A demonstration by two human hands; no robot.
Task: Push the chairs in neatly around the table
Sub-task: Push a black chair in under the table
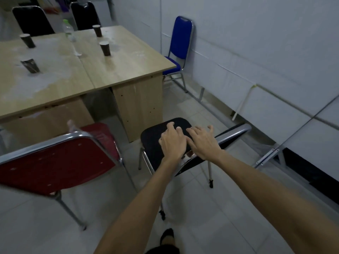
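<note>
1. One wooden counter point(102, 70), made of two tops set edge to edge, is filling the upper left of the view.
2. Five chairs are showing. Two black chairs point(32, 21) are standing side by side at the far edge of the counter, only their backs in sight. One blue chair point(180, 41) is standing at the right end of the counter, its back toward the grey wall point(256, 43) and its seat partly under the top. One red chair point(60, 162) is standing at the near side, slightly tilted in the picture and blurred, its seat pointing toward the counter. One black chair point(157, 142) is standing on the tiled floor point(211, 208) near the counter's right corner, apart from it and turned at an angle, with its chrome-framed back lying toward the lower right.
3. Two bare arms are reaching forward and down from the bottom of the frame to the nearest black chair.
4. The left hand point(172, 142) is hovering over or resting on that seat, its fingers bent and spread apart, gripping nothing I can see.
5. The right hand point(201, 142) is lying just beside it, fingers spread and nearly straight, over the seat's rear edge.
6. Four dark paper cups point(105, 48) are standing on the counter, well apart.
7. One clear plastic bottle point(68, 31) is standing among them.
</note>
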